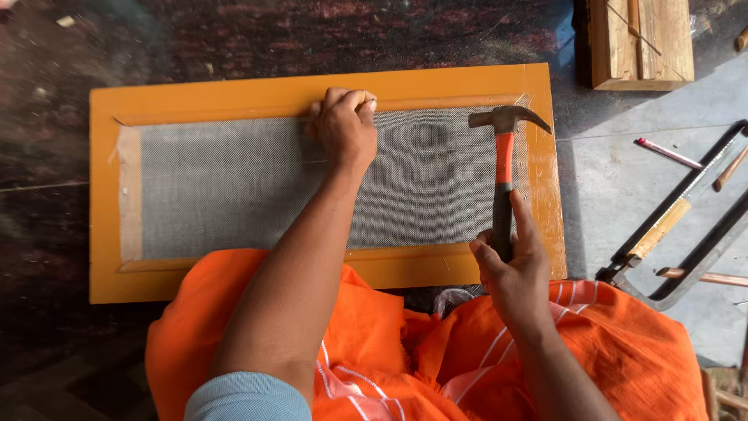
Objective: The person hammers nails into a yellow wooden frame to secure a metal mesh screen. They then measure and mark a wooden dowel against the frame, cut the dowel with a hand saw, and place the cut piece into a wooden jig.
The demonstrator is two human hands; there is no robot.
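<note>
Right hand [516,274] wrapped in a closed grip around the dark lower handle of a claw hammer with an orange-and-black shaft and grey steel head [503,168], thumb laid up along the shaft, head raised over the right end of the mesh, claw pointing right. Left hand [345,125] pinched shut against the upper inner edge of a rectangular orange-painted wooden frame [105,203], fingertips curled together on something too small to make out, right at the seam between wood and mesh. Fine grey wire mesh [234,187] stretched flat across the frame's opening, pale bare-wood strips showing along its left and top borders. Frame flat on a dark, mottled floor [47,93], long side crosswise, near edge tucked against a lap draped in orange cloth with thin white stripes [389,351]. Light blue sleeve [248,398] at the left upper arm. To the right, on a paler grey patch of floor, dark metal-framed saws [686,234] lying slantwise, well apart from the frame, with a slim red-tipped tool [668,153] just above them. At the top right, a small block of bare wood [640,40], near the frame's corner but not touching.
</note>
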